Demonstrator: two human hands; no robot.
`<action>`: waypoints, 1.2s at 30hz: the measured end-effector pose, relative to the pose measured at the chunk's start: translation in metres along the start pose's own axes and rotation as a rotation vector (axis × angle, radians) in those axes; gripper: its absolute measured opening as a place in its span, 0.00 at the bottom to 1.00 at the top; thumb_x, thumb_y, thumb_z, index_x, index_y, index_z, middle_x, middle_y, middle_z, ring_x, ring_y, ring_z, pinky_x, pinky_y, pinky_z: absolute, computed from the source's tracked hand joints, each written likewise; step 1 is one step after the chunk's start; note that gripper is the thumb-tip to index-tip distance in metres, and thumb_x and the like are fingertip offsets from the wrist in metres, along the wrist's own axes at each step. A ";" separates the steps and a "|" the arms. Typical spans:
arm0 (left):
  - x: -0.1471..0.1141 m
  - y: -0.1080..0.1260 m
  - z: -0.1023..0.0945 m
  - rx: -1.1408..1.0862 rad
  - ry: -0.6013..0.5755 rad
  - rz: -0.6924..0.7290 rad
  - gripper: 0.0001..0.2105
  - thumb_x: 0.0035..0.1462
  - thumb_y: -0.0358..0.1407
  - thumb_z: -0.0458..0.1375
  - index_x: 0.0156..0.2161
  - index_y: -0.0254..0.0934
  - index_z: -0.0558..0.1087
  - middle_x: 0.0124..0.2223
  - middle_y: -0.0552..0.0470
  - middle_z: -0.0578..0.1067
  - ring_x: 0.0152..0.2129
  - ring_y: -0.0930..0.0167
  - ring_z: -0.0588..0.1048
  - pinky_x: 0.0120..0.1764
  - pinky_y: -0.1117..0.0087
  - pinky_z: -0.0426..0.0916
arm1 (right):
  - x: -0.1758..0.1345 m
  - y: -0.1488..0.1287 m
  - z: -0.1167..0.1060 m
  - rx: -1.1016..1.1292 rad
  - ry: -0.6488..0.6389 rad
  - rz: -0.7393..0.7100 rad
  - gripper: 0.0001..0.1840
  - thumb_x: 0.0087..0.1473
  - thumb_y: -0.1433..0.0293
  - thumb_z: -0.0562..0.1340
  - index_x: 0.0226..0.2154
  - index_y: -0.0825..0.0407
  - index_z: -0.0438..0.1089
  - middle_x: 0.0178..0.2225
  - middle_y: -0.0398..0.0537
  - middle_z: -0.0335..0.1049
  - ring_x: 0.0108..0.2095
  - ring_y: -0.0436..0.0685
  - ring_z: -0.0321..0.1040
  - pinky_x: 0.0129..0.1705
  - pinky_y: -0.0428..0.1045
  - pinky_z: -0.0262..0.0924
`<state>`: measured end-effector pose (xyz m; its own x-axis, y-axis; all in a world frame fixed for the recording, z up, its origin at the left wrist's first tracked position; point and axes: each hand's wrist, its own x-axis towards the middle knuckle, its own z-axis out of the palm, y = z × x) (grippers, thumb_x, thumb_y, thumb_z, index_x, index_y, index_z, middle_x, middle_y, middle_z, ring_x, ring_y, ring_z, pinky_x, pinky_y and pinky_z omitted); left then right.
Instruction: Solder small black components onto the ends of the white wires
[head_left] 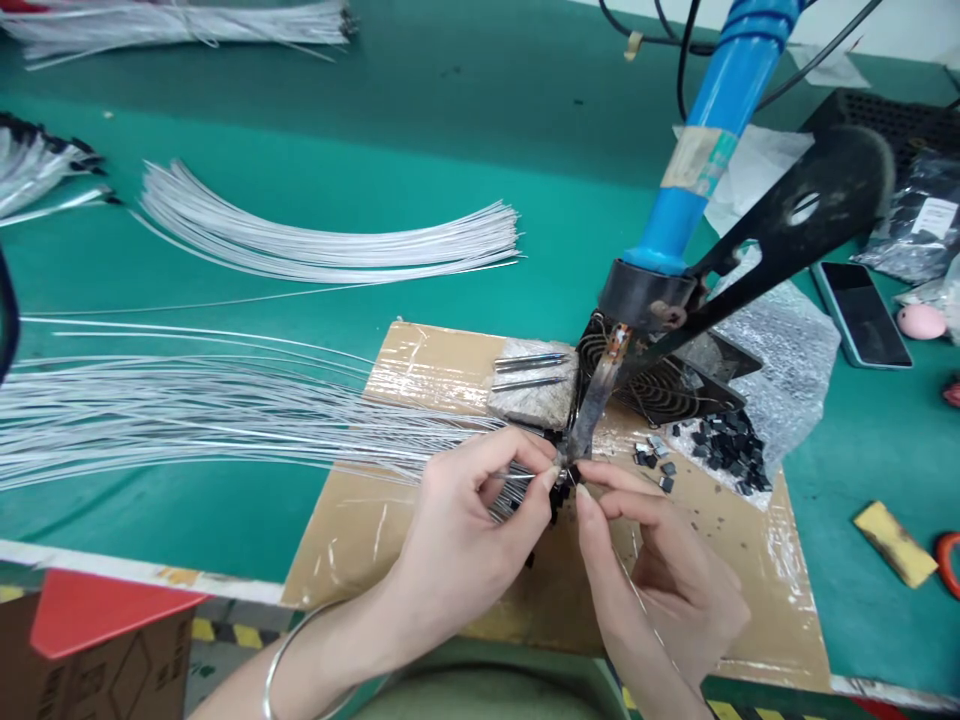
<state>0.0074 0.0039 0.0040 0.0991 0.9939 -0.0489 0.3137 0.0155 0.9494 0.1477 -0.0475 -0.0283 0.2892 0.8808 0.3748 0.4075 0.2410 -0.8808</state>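
Note:
My left hand (pixel 480 520), fingers pinched, holds the end of a thin white wire (pixel 517 477) right below the soldering iron tip (pixel 581 440). My right hand (pixel 652 550) is closed just across from it. A fine silvery strand that looks like solder wire (pixel 637 595) runs from its fingertips over the palm. At those fingertips is a small black piece (pixel 574 474); whether they grip it too is hard to see. The soldering iron (pixel 690 180) has a blue handle and points down from a black bracket (pixel 795 210). Many loose white wires (pixel 225 420) extend leftward, their right ends partly hidden by my left hand.
Under my hands lies tape-covered cardboard (pixel 337 540). A pale block (pixel 531 400) carries several metal pins. Black chips (pixel 731 450) are heaped on bubble wrap (pixel 795 350). A fan guard (pixel 660 385) sits behind the iron. Farther out are a wire bundle (pixel 330 245), a phone (pixel 862 315) and a yellow sponge (pixel 895 543).

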 end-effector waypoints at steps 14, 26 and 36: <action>-0.001 0.001 -0.003 -0.005 -0.008 0.008 0.09 0.60 0.30 0.58 0.28 0.37 0.76 0.31 0.50 0.82 0.25 0.71 0.76 0.24 0.72 0.61 | 0.001 0.000 0.000 -0.030 0.014 -0.035 0.10 0.59 0.80 0.71 0.36 0.49 0.77 0.41 0.46 0.86 0.41 0.53 0.85 0.48 0.45 0.76; -0.003 -0.016 -0.009 0.309 -0.017 0.193 0.09 0.62 0.26 0.59 0.31 0.39 0.76 0.35 0.52 0.84 0.23 0.71 0.71 0.28 0.69 0.65 | -0.005 0.005 -0.003 -0.008 -0.100 0.050 0.08 0.62 0.77 0.68 0.34 0.49 0.74 0.42 0.51 0.87 0.41 0.57 0.86 0.46 0.49 0.79; -0.002 -0.026 -0.048 0.536 0.240 0.421 0.07 0.64 0.27 0.62 0.39 0.42 0.80 0.42 0.47 0.83 0.43 0.60 0.79 0.48 0.58 0.71 | -0.009 0.028 -0.036 -0.021 0.154 0.216 0.09 0.60 0.66 0.74 0.31 0.51 0.77 0.39 0.51 0.86 0.40 0.58 0.84 0.49 0.50 0.76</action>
<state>-0.0466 0.0069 -0.0060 0.1229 0.9012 0.4157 0.7208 -0.3689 0.5867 0.1879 -0.0630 -0.0460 0.4990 0.8382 0.2202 0.3395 0.0447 -0.9395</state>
